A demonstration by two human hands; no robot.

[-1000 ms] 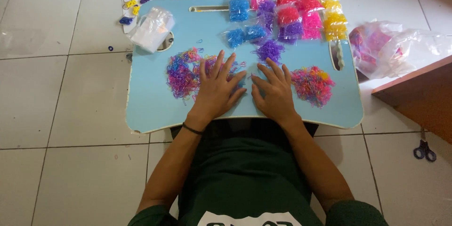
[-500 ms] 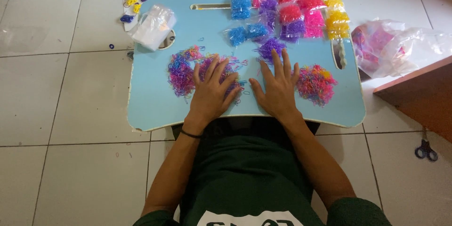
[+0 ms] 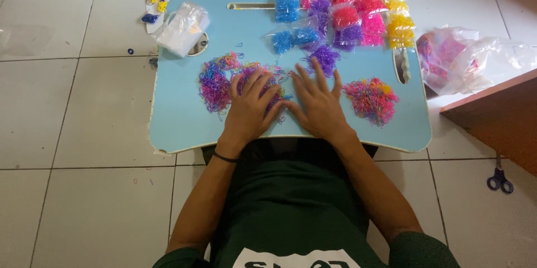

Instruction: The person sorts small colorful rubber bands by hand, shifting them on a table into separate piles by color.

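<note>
Loose bands: heap of tiny pink, purple and blue elastic loops (image 3: 219, 84), centre-left of frame, lying on the pale blue lap-desk worktop (image 3: 179, 122).
Left hand (image 3: 250, 110): flat, fingers spread, palm down, fingertips resting on the right fringe of that heap; grips nothing.
Right hand (image 3: 318, 103): flat and spread likewise, just right of the left hand, thumb nearly touching it, on scattered stray loops; grips nothing.
Handling (judged): loops very light, soft, stretchy, prone to tangle and cling in clumps; likely to scatter or roll off the edge. Best pinched singly at fingertips or swept under a flat palm.
Second heap: pink, orange and yellow loops (image 3: 371, 100), right of the right hand, apart from it.
Purple clump (image 3: 323, 58): just above the right fingertips.
Sorted packets: small clear bags of blue, pink, purple and yellow loops (image 3: 358, 19), top centre-right of worktop.
Empty clear bags (image 3: 182, 29): bundle at upper left corner.
Obstructions: none between hands and heaps.
Floor: large crumpled plastic bag (image 3: 470, 58) at right; blue-handled scissors (image 3: 499, 178) lower right.
</note>
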